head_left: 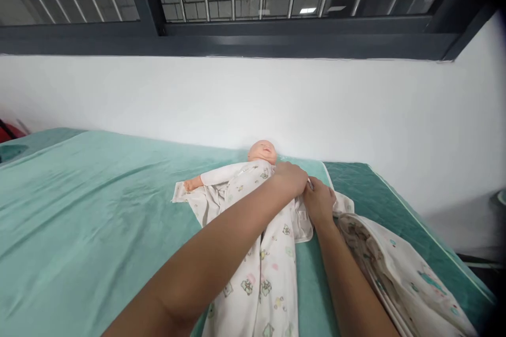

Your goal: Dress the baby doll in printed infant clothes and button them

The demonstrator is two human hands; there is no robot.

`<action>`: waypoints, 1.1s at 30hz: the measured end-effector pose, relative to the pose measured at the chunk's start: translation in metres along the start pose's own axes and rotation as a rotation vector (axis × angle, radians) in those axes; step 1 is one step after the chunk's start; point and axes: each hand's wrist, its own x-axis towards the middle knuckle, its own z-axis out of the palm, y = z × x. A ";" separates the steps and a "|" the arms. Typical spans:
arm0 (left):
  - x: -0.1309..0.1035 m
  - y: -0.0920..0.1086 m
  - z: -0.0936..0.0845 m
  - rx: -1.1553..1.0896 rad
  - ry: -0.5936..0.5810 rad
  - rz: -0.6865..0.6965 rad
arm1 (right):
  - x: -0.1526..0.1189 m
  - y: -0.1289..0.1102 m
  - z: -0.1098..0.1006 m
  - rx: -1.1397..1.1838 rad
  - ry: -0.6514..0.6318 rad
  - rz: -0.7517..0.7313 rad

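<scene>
A baby doll (263,151) lies on its back, head toward the wall, with one white-sleeved arm stretched out to the left. White baby clothes (253,279) printed with small animals cover its body and run down toward me. My left hand (290,176) is closed at the doll's shoulder on the right side of the picture, its fingers mostly hidden. Close beside it, my right hand (319,201) pinches a bit of white sleeve (310,184) between the two hands. The doll's arm on that side is hidden by my hands. Printed cloth (343,204) spreads out past my right hand.
A folded white printed blanket (411,268) lies right of my right forearm. Light green cloth (118,221) covers the bed, with darker green (351,181) at right. Behind stand a white wall (197,100) and a dark-framed barred window (253,39).
</scene>
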 end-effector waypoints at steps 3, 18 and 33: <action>0.016 0.011 0.009 0.038 -0.031 -0.027 | 0.000 0.002 0.000 -0.010 -0.012 -0.031; 0.047 -0.005 0.018 0.075 -0.091 -0.022 | 0.007 0.003 -0.007 -0.046 -0.019 0.114; 0.024 -0.023 0.008 0.178 0.058 0.089 | 0.012 0.016 -0.008 0.242 0.040 0.138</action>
